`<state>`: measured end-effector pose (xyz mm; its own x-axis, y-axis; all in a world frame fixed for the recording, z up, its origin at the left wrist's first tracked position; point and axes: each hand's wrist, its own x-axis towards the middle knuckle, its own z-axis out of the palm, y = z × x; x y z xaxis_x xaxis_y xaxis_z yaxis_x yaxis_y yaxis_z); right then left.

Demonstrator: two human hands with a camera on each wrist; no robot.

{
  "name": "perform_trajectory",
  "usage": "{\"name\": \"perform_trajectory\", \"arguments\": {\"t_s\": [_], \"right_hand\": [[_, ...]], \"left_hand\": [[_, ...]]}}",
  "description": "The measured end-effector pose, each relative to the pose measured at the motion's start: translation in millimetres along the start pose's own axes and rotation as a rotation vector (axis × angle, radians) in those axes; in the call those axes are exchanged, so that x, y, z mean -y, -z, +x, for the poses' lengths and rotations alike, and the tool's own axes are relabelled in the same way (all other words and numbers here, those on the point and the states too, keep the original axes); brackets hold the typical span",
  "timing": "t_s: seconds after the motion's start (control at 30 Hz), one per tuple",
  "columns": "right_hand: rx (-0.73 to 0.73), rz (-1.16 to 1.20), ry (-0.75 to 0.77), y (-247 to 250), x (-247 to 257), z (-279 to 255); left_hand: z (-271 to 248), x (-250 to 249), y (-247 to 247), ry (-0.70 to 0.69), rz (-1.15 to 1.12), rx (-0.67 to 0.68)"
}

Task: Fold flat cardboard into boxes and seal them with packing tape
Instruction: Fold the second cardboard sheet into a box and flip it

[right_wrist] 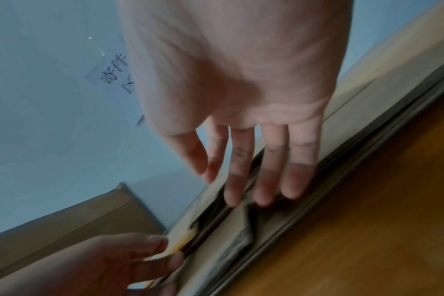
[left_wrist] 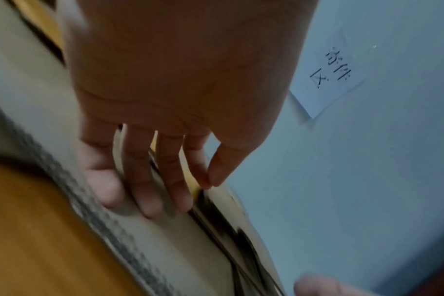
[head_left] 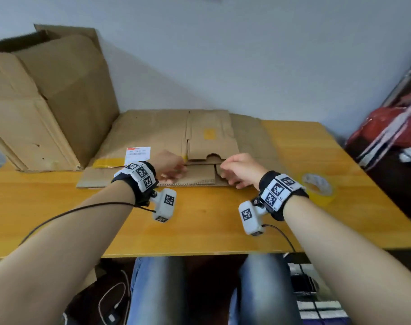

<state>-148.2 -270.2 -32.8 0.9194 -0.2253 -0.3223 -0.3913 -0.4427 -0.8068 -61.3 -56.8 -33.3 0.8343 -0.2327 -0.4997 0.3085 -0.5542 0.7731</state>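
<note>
A stack of flat cardboard lies on the yellow wooden table, with a smaller folded piece on top. My left hand is at this piece's near left corner. Its thumb and forefinger pinch the yellow-taped corner of the upper flap, and its other fingers lie on the layer below. My right hand is at the near right side. Its fingers are nearly straight, and their tips touch the gap under the same flap. A yellow tape roll lies to the right of my right wrist.
A large opened cardboard box leans at the back left. A white shipping label sits on the stack. Red bags stand beyond the table's right edge. A paper sign hangs on the wall.
</note>
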Motion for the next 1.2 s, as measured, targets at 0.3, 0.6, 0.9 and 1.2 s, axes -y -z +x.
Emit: {"name": "perform_trajectory", "arguments": {"t_s": [0.3, 0.6, 0.9, 1.2], "right_hand": [[0.001, -0.061, -0.296, 56, -78, -9], [-0.019, -0.097, -0.249, 68, -68, -12], [-0.248, 0.325, 0.101, 15, -31, 23], [-0.249, 0.433, 0.078, -29, -37, 31]], "left_hand": [[4, -26, -71, -0.045, -0.057, 0.019], [3, -14, -58, 0.007, -0.222, -0.036], [-1, 26, -16, 0.042, -0.484, -0.135], [6, 51, -18, -0.013, -0.743, -0.123]]}}
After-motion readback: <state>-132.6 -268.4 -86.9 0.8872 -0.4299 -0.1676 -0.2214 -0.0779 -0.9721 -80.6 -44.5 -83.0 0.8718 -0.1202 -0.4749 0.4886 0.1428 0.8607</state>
